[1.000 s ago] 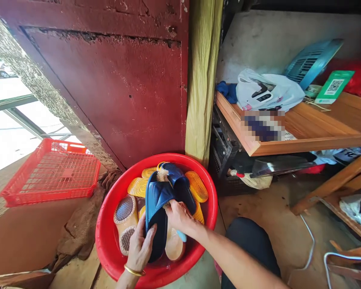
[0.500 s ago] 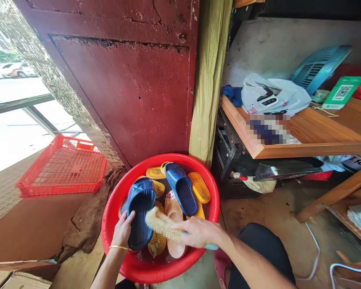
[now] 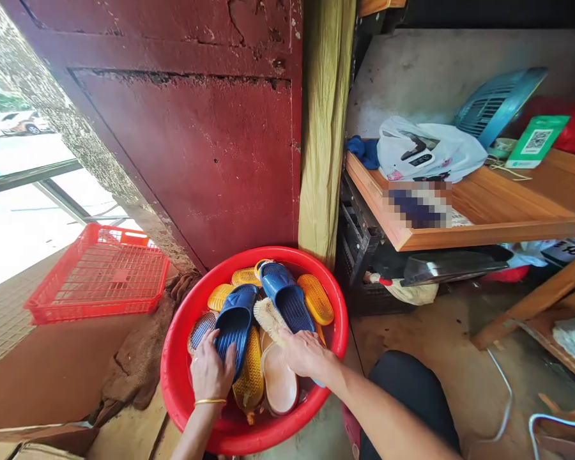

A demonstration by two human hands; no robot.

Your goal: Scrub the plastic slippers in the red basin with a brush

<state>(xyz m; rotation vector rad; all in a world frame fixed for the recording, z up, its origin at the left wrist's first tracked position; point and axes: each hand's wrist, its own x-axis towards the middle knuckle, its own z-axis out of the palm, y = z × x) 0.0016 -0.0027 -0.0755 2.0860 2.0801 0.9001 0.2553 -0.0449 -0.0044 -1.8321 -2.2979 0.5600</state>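
Bright daylight from left window [image 3: 19, 223], blown out; edges bowed; pixelated patch [image 3: 419, 204] on shelf [image 3: 517, 198].

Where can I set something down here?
On the wooden shelf, right of the white plastic bag and below the green QR card. Also on the floor between the red basin and the black-trousered knee. The basin is crowded: slippers fill it around the left hand and right hand.

Red basin [image 3: 171, 374] at 6 o'clock: navy slipper [image 3: 234, 332], blue slipper [image 3: 287, 301], both ribbed-striped; yellow-orange sandal [image 3: 315, 299], chevron-ridged; cream-bristled brush [image 3: 268, 319]. Red grid-patterned crate [image 3: 98, 275] at 8 o'clock; maroon door [image 3: 182, 160] at 11 o'clock; green QR card [image 3: 536, 140] at 2 o'clock.
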